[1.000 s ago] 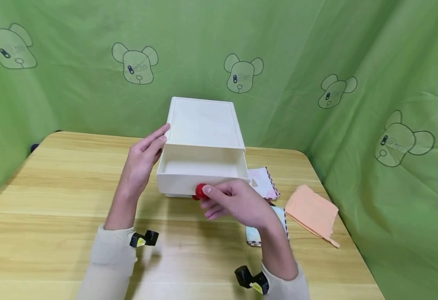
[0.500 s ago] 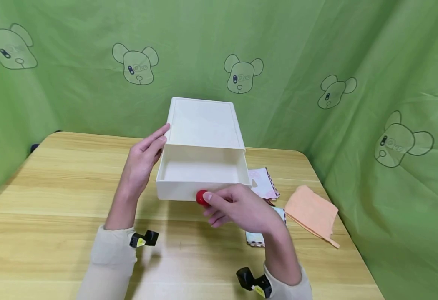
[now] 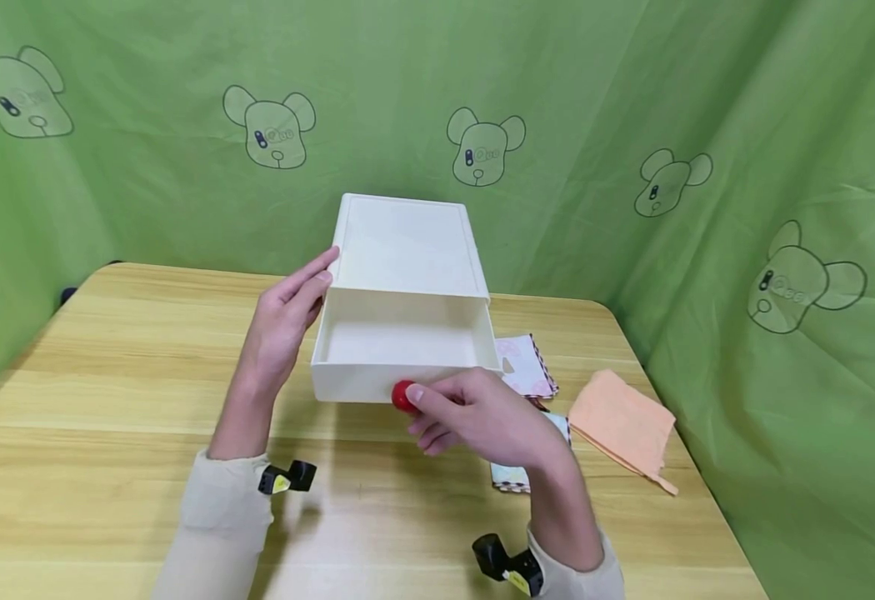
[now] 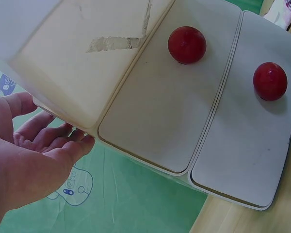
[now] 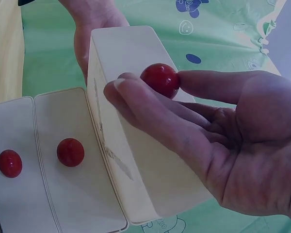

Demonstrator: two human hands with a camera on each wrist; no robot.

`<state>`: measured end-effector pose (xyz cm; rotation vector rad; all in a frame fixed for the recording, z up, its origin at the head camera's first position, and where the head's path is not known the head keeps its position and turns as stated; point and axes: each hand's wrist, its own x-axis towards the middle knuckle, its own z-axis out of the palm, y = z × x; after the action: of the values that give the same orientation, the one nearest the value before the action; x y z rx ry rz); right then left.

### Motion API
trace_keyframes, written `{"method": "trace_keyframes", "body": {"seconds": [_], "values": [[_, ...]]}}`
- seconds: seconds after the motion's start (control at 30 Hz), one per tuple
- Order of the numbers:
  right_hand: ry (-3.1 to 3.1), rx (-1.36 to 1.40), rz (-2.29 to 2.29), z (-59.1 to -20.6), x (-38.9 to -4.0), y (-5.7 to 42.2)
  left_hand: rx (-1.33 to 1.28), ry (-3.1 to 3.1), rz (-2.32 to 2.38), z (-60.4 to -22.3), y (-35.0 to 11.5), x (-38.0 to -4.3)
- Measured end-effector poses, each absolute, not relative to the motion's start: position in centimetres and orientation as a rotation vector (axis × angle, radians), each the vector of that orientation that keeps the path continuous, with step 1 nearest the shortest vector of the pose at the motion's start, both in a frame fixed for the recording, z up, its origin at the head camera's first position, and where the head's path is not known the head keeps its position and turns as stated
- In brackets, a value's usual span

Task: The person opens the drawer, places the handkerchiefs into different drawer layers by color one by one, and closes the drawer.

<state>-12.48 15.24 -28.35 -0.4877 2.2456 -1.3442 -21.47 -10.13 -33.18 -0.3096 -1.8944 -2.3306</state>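
Cabinet (image 3: 407, 246) is set on surface (image 3: 107, 417); top drawer (image 3: 355, 382) is slid partway out, middle drawer (image 4: 157, 104) and bottom drawer (image 4: 242, 114) closed. Top drawer's knob (image 3: 402, 396) is pinched by right hand's (image 3: 482, 412) fingers. Cabinet's left side is touched by left hand (image 3: 280, 321), fingers relaxed. Pink cloth (image 3: 529, 367), blue cloth (image 3: 509, 477), orange cloth (image 3: 625, 423) are laid to right, blue cloth partly hidden.

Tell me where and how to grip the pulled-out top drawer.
Probably by its red knob, coming from the front: it is round and juts from the front panel, so it can be pinched from opposite sides, as the right hand does.
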Motion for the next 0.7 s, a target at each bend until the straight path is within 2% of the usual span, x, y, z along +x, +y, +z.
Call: {"method": "trace_keyframes", "body": {"seconds": [0.5, 0.7], "values": [[2.312, -0.549, -1.408, -26.2, -11.8, 19.9, -0.306, -1.917, -2.315, -33.2, -10.3, -21.5], [2.456, -0.447, -1.498, -25.8, -11.9, 21.9, -0.306, -1.917, -2.321, -33.2, -10.2, -21.4]]}}
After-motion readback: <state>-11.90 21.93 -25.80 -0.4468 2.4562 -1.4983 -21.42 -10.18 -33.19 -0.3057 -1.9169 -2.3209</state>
